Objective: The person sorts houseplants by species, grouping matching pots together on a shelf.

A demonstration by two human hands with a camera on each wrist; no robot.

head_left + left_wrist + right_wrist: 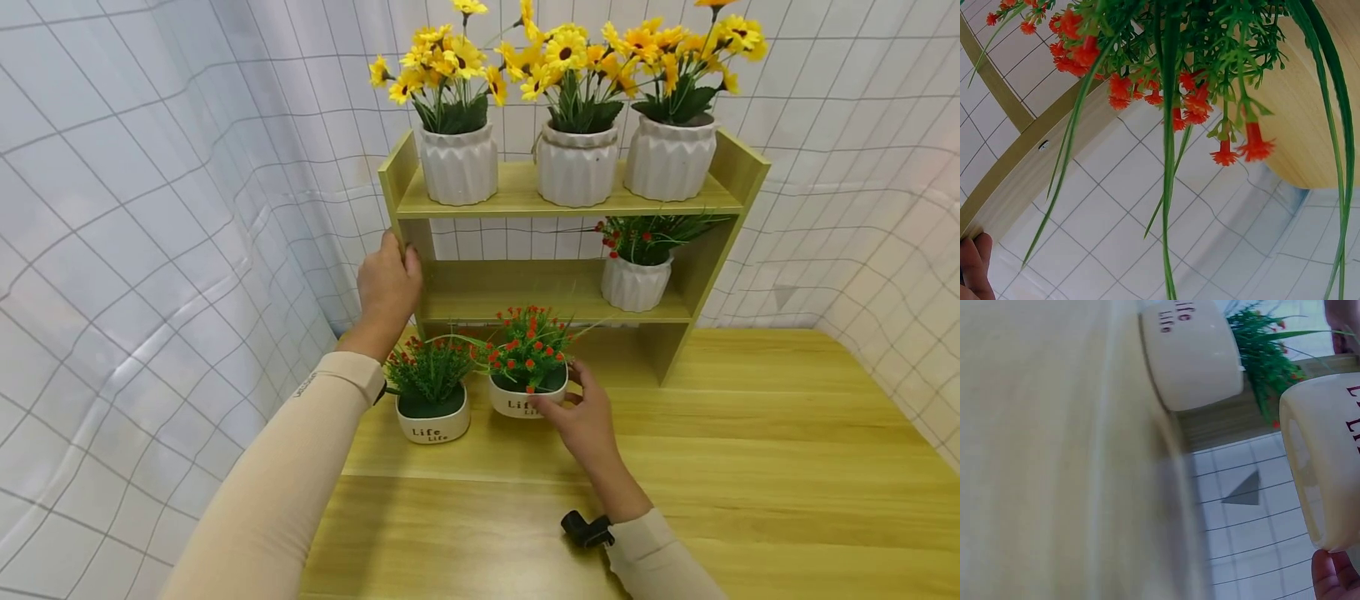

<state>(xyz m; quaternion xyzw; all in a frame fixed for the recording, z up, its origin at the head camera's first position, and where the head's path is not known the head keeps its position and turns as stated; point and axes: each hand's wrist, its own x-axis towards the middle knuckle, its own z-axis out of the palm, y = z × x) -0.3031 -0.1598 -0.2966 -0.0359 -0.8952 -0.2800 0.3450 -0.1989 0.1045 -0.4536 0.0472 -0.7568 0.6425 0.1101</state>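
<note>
My left hand [390, 283] grips the left side panel of a wooden shelf [517, 287]; its fingers [975, 265] show at the panel's edge in the left wrist view. In my right hand [588, 421] is a white "Life" flower pot [510, 402] with red flowers and green leaves, held by its right side. The underside of this pot [1329, 469] shows in the right wrist view, raised off the table. A second "Life" pot [431, 427] with red flowers stands on the table below my left forearm.
Three white ribbed pots, one of them a middle pot [576, 167], carry yellow flowers on the top shelf board. A white pot [636, 283] with red flowers stands at the right of the middle board. The wooden table [780, 467] extends right; a grid-patterned curtain [150, 250] hangs around.
</note>
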